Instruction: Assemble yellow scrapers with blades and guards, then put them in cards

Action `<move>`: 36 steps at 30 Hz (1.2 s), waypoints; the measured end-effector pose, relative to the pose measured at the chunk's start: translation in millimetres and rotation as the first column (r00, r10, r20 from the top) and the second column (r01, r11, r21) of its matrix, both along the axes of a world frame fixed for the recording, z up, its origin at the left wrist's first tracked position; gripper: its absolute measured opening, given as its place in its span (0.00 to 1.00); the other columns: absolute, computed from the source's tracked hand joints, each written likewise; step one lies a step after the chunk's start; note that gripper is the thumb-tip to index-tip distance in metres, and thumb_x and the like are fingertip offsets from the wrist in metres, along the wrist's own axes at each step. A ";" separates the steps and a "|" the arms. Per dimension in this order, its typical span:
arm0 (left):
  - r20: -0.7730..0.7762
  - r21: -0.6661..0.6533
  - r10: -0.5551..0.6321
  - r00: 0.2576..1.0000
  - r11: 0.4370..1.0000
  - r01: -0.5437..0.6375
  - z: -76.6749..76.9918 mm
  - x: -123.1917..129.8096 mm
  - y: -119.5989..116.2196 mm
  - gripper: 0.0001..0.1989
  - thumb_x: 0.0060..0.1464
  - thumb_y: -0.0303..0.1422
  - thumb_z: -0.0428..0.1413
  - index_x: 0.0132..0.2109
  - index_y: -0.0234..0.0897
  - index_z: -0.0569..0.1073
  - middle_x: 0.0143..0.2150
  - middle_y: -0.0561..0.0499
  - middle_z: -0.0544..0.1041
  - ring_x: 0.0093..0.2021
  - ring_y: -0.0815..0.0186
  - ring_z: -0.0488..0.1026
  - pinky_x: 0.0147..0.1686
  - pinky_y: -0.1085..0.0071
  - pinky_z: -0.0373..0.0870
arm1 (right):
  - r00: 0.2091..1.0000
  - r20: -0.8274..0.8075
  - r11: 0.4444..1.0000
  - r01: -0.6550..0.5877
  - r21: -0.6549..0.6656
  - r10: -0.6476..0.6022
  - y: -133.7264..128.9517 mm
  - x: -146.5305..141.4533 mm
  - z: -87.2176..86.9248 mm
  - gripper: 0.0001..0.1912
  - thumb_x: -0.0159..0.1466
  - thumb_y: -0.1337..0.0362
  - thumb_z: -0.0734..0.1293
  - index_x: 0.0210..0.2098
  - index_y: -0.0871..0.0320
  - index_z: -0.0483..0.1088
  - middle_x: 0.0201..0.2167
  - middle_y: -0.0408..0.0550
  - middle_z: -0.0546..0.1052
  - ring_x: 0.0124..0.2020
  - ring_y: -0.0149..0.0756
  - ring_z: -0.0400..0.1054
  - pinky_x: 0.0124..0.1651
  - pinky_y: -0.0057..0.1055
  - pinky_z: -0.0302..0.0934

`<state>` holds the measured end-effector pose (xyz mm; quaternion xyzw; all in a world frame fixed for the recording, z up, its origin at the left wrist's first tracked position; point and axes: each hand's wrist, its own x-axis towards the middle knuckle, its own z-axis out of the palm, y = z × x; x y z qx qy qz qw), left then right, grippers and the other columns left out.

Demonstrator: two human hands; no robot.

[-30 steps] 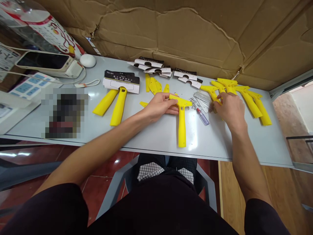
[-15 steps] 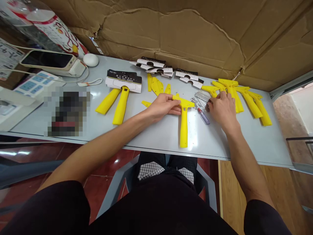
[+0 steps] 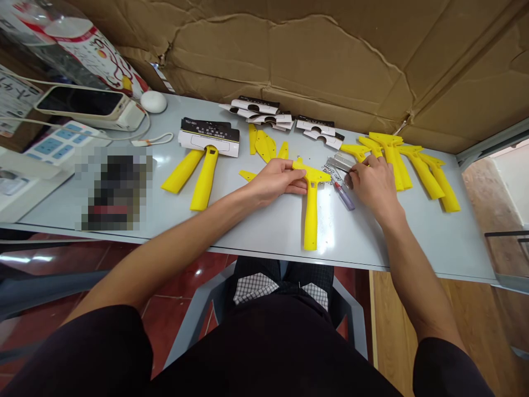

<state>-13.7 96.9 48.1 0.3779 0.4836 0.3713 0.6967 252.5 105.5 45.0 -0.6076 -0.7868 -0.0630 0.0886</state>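
Note:
My left hand grips the head of a yellow T-shaped handle, whose grip points toward the table's front edge. To the right of it, my right hand has its fingers closed on a thin metallic piece. Small screws lie scattered between the two hands. Beside them is a screwdriver with a purple and red handle. Flat yellow plates lie behind my left hand. Several more yellow handles rest right of my right hand.
Two yellow handles lie under a black and white card at left. Folded cards sit along the cardboard wall. Farther left are a phone, a power strip, a white mouse-like object and bottles.
The metallic piece at my right fingertips has shifted and tilted slightly, and my right hand has moved a little left. My left hand and its yellow handle are almost unmoved.

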 end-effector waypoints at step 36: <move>0.022 0.002 -0.019 1.000 1.000 0.019 -4.5 -1.1 -0.2 0.06 0.67 0.23 0.62 0.39 0.29 0.82 0.36 0.40 0.86 0.35 0.64 0.84 0.43 0.66 0.84 | 0.994 -0.080 0.994 -0.083 -0.077 0.077 3.0 3.0 0.4 0.16 0.70 0.66 0.61 0.46 0.59 0.82 0.46 0.62 0.82 0.49 0.61 0.69 0.49 0.54 0.62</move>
